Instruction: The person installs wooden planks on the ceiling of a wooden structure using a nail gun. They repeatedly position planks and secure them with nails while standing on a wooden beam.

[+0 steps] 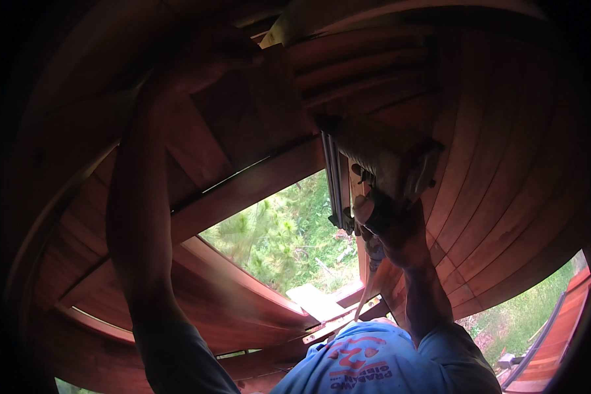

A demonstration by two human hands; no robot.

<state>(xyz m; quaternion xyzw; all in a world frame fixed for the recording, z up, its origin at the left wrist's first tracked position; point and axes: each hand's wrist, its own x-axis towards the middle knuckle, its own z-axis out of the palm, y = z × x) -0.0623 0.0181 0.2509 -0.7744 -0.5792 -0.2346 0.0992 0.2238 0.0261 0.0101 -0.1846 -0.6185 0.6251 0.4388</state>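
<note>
In dim light, my left hand (213, 58) reaches up to the far left of centre, its fingers closed at the upper edge of a short wooden board (279, 85). My right hand (400, 233) is wrapped round the handle of a nail gun (387, 148), right of centre. The tool's long, narrow magazine (331, 177) points down on its left side. Its nose lies close to the right edge of the board; shadow hides whether they touch. An air hose (368, 282) runs from the tool down toward my body.
Curved wooden planking (499, 171) surrounds me on the right, with more planks (79, 243) on the left. A wooden beam (249, 180) crosses above an opening (276, 236) that shows greenery outside. Reddish boards (551, 354) stand outside at the lower right.
</note>
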